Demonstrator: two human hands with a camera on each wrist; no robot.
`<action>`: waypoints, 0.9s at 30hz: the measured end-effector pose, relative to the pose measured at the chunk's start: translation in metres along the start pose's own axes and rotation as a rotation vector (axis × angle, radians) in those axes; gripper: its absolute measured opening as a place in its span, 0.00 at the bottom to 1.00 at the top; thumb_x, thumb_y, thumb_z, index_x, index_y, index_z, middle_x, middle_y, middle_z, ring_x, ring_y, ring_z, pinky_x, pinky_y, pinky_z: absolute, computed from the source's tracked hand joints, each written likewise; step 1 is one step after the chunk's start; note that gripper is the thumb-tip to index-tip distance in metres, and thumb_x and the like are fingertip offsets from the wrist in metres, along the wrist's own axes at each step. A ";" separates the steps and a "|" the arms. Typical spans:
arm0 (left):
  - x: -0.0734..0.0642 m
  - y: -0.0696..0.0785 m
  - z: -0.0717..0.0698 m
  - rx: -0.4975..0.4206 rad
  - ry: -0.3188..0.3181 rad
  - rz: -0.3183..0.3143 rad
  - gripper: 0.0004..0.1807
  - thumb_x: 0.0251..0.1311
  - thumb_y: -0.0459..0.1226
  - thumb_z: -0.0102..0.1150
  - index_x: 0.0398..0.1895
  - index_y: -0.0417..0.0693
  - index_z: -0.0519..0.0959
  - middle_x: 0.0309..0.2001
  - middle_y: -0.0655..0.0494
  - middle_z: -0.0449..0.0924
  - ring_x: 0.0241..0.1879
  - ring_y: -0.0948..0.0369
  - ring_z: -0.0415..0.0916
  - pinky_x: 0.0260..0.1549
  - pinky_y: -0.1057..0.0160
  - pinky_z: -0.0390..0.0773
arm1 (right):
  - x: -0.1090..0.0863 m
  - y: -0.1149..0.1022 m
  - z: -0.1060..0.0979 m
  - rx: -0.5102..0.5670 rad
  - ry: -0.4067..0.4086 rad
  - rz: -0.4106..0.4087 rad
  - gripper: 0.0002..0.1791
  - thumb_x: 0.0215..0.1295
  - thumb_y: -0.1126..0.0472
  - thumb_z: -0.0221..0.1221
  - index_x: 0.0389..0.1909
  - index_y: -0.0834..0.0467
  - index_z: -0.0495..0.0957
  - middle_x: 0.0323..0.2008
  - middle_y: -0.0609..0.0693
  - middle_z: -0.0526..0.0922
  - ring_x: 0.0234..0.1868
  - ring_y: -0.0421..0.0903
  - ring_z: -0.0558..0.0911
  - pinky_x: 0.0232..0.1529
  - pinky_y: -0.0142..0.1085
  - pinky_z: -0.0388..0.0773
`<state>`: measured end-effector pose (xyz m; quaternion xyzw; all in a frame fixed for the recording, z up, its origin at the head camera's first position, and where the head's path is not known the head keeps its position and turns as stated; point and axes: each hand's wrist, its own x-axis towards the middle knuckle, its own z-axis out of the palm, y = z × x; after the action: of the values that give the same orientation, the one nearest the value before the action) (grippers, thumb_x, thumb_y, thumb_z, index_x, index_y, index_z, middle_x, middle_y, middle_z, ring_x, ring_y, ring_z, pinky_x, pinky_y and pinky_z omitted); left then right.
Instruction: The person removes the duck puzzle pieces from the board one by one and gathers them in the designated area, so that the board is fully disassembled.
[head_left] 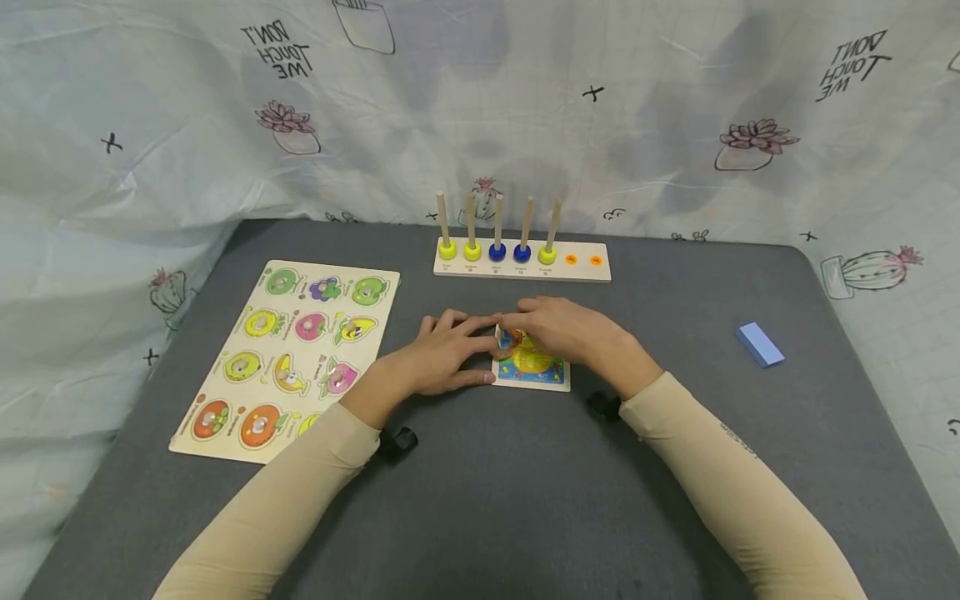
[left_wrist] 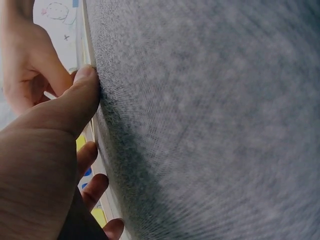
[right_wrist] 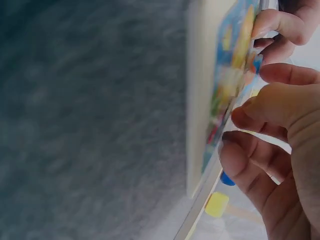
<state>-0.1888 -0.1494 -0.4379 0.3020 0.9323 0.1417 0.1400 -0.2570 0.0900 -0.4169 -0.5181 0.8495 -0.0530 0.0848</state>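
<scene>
A small square jigsaw puzzle [head_left: 534, 377] with a yellow figure on blue lies flat on the table. My left hand [head_left: 444, 354] lies at its left side, fingers spread and fairly straight, thumb by the near left corner. Over the far part of the puzzle is my right hand [head_left: 558, 329], its fingers bent down to the picture near the left fingertips. In the right wrist view, the right hand's fingers [right_wrist: 272, 102] are close above the puzzle face [right_wrist: 227, 85]. Whether they pinch a piece is hidden.
A fruit peg board [head_left: 311, 327] lies on the left. Behind the hands stands a pegged counting rack [head_left: 495, 268] with yellow and blue rings. A light blue block [head_left: 761, 344] lies to the right on the dark table [head_left: 480, 508]. A printed cloth [head_left: 480, 100] hangs behind.
</scene>
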 end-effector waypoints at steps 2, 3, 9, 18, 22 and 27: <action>0.000 0.000 -0.001 0.002 -0.001 0.000 0.18 0.72 0.59 0.54 0.61 0.74 0.77 0.83 0.60 0.48 0.74 0.46 0.52 0.55 0.43 0.56 | 0.001 0.000 -0.001 0.035 -0.007 0.017 0.16 0.77 0.66 0.56 0.59 0.48 0.79 0.40 0.48 0.77 0.36 0.46 0.77 0.43 0.41 0.80; 0.000 0.000 -0.001 0.004 -0.001 0.000 0.18 0.72 0.59 0.54 0.61 0.73 0.77 0.83 0.60 0.48 0.74 0.46 0.52 0.56 0.43 0.56 | 0.002 -0.001 -0.001 0.046 -0.010 0.023 0.16 0.77 0.66 0.55 0.60 0.48 0.79 0.40 0.48 0.77 0.35 0.45 0.76 0.42 0.41 0.79; -0.001 -0.001 -0.002 0.011 -0.009 -0.007 0.19 0.72 0.59 0.53 0.62 0.74 0.77 0.83 0.60 0.48 0.74 0.46 0.52 0.56 0.43 0.56 | 0.005 -0.002 0.000 0.067 -0.027 0.038 0.17 0.78 0.66 0.54 0.60 0.48 0.80 0.38 0.47 0.73 0.32 0.44 0.73 0.39 0.38 0.76; 0.000 -0.001 0.000 0.002 -0.016 -0.009 0.19 0.72 0.60 0.53 0.62 0.74 0.76 0.83 0.60 0.47 0.75 0.46 0.51 0.57 0.42 0.56 | 0.002 -0.003 0.001 0.060 -0.010 0.036 0.15 0.77 0.65 0.56 0.58 0.47 0.79 0.38 0.48 0.71 0.28 0.44 0.72 0.34 0.37 0.75; 0.000 -0.002 0.000 -0.007 -0.015 -0.006 0.19 0.72 0.59 0.54 0.62 0.73 0.77 0.83 0.61 0.47 0.75 0.46 0.51 0.56 0.42 0.56 | 0.000 0.000 0.003 0.048 0.049 -0.016 0.14 0.75 0.66 0.58 0.55 0.49 0.78 0.40 0.49 0.71 0.28 0.44 0.72 0.33 0.36 0.76; -0.001 -0.002 -0.001 -0.015 -0.010 -0.003 0.18 0.72 0.59 0.54 0.61 0.73 0.77 0.83 0.61 0.47 0.75 0.46 0.51 0.56 0.42 0.56 | -0.001 0.003 0.006 0.035 0.117 -0.088 0.14 0.73 0.68 0.59 0.54 0.51 0.78 0.49 0.52 0.75 0.35 0.44 0.77 0.38 0.37 0.80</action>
<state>-0.1898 -0.1517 -0.4374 0.3005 0.9308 0.1469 0.1471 -0.2581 0.0921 -0.4233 -0.5493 0.8283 -0.1019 0.0416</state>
